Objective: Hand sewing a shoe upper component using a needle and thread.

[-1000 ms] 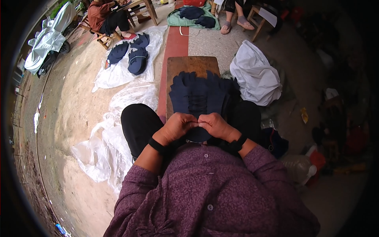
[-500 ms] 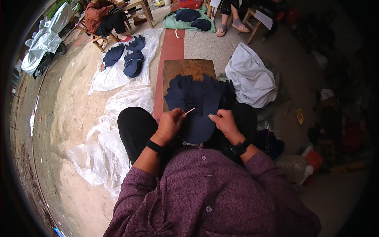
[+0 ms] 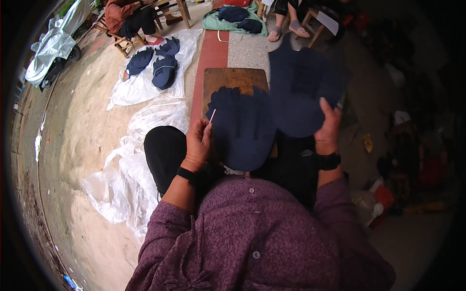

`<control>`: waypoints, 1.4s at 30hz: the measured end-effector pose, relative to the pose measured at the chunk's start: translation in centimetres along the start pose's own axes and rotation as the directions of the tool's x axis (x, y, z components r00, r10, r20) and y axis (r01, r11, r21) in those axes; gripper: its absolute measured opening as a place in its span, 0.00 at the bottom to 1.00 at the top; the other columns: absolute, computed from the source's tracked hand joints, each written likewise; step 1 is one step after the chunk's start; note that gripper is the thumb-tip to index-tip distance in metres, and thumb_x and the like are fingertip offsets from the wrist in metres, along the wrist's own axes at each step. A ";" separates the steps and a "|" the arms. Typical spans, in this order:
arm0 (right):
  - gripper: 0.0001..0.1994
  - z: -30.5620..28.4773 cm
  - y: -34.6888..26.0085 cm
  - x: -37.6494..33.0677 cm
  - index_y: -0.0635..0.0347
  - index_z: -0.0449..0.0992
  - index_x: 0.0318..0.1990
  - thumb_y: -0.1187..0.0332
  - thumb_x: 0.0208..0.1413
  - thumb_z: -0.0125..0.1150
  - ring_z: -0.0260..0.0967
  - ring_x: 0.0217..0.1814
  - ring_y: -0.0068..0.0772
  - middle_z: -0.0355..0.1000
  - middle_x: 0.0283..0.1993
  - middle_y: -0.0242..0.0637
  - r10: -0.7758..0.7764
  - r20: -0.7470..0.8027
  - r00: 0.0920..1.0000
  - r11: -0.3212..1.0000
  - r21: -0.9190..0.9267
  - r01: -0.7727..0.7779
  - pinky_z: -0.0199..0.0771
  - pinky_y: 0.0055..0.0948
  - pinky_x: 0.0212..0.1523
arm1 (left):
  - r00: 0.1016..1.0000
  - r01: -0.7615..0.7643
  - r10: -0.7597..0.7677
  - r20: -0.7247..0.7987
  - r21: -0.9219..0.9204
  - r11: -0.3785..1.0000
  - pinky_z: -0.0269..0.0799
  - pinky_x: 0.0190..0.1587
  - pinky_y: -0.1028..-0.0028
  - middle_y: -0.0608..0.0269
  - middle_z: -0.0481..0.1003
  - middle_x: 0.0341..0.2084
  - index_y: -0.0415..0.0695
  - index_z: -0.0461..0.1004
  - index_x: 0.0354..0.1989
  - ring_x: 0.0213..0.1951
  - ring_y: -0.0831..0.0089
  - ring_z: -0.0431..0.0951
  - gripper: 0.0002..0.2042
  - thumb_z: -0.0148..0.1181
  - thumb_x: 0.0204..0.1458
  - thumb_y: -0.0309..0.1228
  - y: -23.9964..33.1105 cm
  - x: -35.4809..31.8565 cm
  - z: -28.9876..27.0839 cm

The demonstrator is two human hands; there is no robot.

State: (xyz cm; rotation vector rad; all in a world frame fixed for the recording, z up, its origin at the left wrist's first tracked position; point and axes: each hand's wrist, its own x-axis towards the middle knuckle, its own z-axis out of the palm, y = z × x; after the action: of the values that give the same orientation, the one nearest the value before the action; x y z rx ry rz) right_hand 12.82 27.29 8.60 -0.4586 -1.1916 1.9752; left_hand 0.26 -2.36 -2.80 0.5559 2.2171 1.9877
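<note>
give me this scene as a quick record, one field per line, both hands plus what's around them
left hand: holds a thin pale pink stick
right hand: holds a dark navy flat piece, jagged at its far end, slightly blurred
work surface: brown rectangular wooden bench top
on it: stack of dark navy flat pieces with jagged far ends
left ground: crumpled clear plastic sheeting; farther off, bundled navy pieces
others: seated person in a rust-coloured top; another person's feet in pink shoes
</note>
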 end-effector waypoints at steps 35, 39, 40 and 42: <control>0.11 -38.7 12.2 -13.0 0.67 0.73 0.43 0.72 0.54 0.63 0.69 0.39 0.30 0.72 0.40 0.37 0.121 -0.850 0.512 0.969 -0.010 -0.246 0.72 0.32 0.45 | 0.867 -0.486 0.218 0.449 0.660 0.574 0.66 0.55 0.63 0.47 0.70 0.51 0.38 0.67 0.34 0.53 0.51 0.71 0.02 0.51 0.53 0.19 1.1 1.2 6.2; 0.11 -43.4 17.5 -13.3 0.62 0.71 0.44 0.70 0.55 0.62 0.71 0.42 0.36 0.71 0.36 0.37 0.063 -0.916 0.395 0.894 -0.124 -0.430 0.75 0.36 0.42 | 0.870 -0.471 0.192 0.454 0.652 0.594 0.65 0.57 0.62 0.47 0.69 0.51 0.37 0.65 0.34 0.54 0.51 0.70 0.00 0.48 0.56 0.19 1.0 1.4 7.3; 0.11 -41.3 18.0 -12.9 0.62 0.70 0.44 0.70 0.55 0.61 0.71 0.42 0.38 0.71 0.35 0.37 0.235 -0.900 0.368 0.871 0.027 -0.490 0.76 0.37 0.41 | 0.876 -0.467 0.195 0.440 0.677 0.570 0.64 0.57 0.63 0.47 0.69 0.51 0.37 0.65 0.33 0.54 0.51 0.70 0.01 0.48 0.56 0.19 1.2 1.4 6.5; 0.09 -38.8 18.6 -13.9 0.60 0.68 0.42 0.71 0.56 0.59 0.73 0.41 0.41 0.70 0.34 0.37 0.379 -0.877 0.296 0.819 0.168 -0.549 0.77 0.38 0.40 | 0.884 -0.453 0.197 0.423 0.678 0.578 0.65 0.56 0.62 0.47 0.69 0.51 0.38 0.66 0.33 0.53 0.51 0.70 0.02 0.50 0.53 0.18 1.3 1.2 6.1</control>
State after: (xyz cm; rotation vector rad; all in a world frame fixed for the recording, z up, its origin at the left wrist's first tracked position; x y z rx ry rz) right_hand 38.55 34.44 -27.87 -1.8817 -0.4935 1.5853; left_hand 1.33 3.92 -2.16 1.3515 2.8075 0.8020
